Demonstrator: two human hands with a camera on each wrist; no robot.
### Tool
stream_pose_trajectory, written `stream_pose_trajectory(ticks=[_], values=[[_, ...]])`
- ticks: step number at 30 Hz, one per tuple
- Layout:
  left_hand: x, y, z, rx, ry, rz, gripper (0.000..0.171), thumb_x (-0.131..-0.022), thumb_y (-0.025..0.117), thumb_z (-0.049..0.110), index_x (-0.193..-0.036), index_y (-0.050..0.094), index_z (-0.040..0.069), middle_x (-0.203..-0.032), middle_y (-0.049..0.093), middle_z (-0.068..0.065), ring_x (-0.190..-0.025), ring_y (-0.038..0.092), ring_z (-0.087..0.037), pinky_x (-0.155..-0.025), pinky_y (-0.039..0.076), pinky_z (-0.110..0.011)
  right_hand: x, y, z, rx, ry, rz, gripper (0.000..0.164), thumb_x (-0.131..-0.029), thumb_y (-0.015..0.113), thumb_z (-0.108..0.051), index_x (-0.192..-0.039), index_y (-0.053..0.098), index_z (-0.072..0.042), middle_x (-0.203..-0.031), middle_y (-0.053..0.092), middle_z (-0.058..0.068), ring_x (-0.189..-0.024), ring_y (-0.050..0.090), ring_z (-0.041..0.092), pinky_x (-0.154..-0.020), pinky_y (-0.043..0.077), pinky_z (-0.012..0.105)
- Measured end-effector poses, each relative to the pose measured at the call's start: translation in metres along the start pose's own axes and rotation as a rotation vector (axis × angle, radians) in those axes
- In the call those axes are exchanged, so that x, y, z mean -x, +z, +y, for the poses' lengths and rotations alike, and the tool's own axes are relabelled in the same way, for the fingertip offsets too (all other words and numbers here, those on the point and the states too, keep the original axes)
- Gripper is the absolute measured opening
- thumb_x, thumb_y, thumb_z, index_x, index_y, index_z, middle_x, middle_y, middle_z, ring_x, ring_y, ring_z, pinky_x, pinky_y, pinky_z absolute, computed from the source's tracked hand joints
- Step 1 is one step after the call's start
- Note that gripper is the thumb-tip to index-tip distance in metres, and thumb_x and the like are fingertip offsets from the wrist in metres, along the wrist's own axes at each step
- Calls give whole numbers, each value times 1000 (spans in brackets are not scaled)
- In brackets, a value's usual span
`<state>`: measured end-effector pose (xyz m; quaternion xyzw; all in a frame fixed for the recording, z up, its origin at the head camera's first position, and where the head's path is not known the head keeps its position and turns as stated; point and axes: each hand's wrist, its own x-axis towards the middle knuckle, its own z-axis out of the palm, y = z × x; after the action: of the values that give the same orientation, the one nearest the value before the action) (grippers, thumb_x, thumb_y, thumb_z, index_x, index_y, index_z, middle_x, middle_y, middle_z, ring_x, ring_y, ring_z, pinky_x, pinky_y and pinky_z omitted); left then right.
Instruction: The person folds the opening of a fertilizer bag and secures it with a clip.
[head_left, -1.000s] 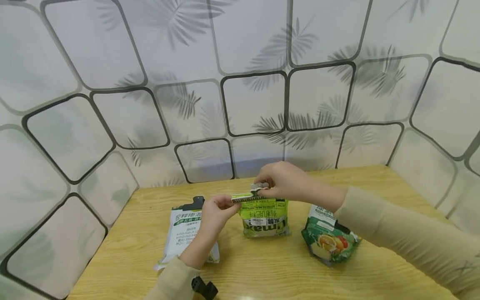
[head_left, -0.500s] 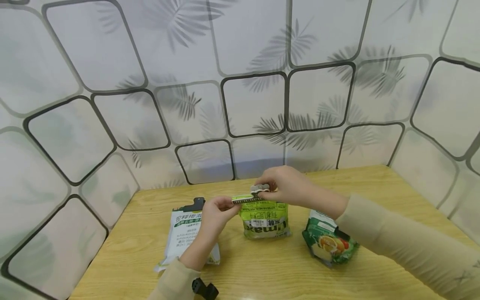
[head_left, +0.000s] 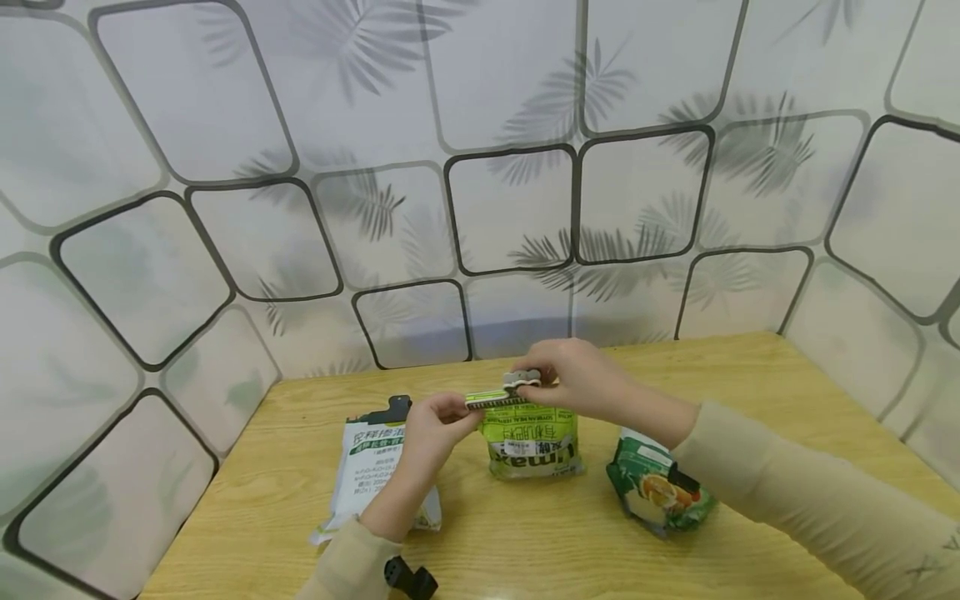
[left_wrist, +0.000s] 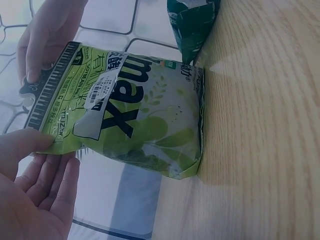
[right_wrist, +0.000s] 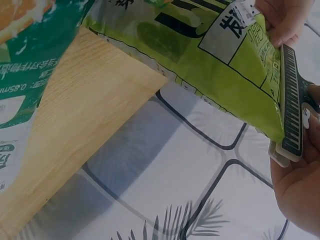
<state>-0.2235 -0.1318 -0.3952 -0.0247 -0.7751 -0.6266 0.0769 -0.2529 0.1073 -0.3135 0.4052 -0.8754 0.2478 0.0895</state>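
A lime-green fertilizer bag (head_left: 528, 454) stands upright in the middle of the wooden table, its top edge inside a long clip (left_wrist: 52, 85) with a piano-key pattern and a wavy grey grip. My left hand (head_left: 435, 429) pinches the bag's upper left corner between thumb and fingers, right at the clip's end. From the right, my right hand (head_left: 577, 375) holds the clip by its grip, thumb in front. In the right wrist view the clip (right_wrist: 291, 95) lies along the bag's top edge, with part of its grip hidden by the fingers.
A white bag (head_left: 367, 467) with a black clip (head_left: 390, 408) across its top lies to the left, partly behind the left forearm. On the right sits a dark green bag (head_left: 652, 492) with fruit pictures, partly behind the right sleeve. A patterned wall (head_left: 510, 208) backs the table.
My right hand has sunk slightly at the clip. My left hand stays at the bag's corner, and the bags have hardly moved.
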Motion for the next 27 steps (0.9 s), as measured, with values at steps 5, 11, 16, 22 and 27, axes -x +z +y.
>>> stream_pose_trajectory(ticks=[5, 11, 16, 22, 27], values=[[0, 0, 0, 5, -2, -6, 10, -92, 81, 3, -99, 79, -4, -83, 75, -3, -79, 71, -7, -84, 65, -36, 4, 5, 0, 19, -24, 46, 24, -96, 81, -18, -119, 80, -13, -97, 73, -3, -75, 60, 1, -66, 55, 20], [2, -1, 0, 0, -3, -11, 9, -92, 80, 2, -98, 79, -4, -83, 75, -4, -80, 71, -9, -85, 65, -38, 6, 11, 2, 46, -104, 105, 24, -94, 83, -15, -117, 80, -11, -97, 73, -2, -74, 60, 1, -65, 56, 19], [1, -2, -1, -10, 2, -7, 8, -91, 80, 1, -98, 79, -4, -82, 75, -5, -78, 71, -9, -84, 65, -38, 6, 13, 3, 40, -117, 125, 24, -93, 83, -15, -116, 80, -11, -94, 72, -3, -73, 57, 1, -64, 54, 20], [4, -1, -1, -1, 6, -9, 7, -92, 80, 1, -97, 79, -3, -83, 76, -6, -77, 72, -10, -83, 65, -36, 9, 15, 4, 10, -109, 138, 27, -93, 83, -13, -120, 79, -12, -93, 70, -5, -75, 57, 2, -65, 53, 21], [7, -1, 0, 10, 24, -9, 8, -92, 80, 1, -98, 79, -4, -85, 77, -9, -79, 73, -11, -83, 65, -35, 11, 18, 5, -26, -110, 158, 29, -95, 82, -11, -123, 78, -11, -96, 72, -4, -76, 57, 3, -65, 53, 22]])
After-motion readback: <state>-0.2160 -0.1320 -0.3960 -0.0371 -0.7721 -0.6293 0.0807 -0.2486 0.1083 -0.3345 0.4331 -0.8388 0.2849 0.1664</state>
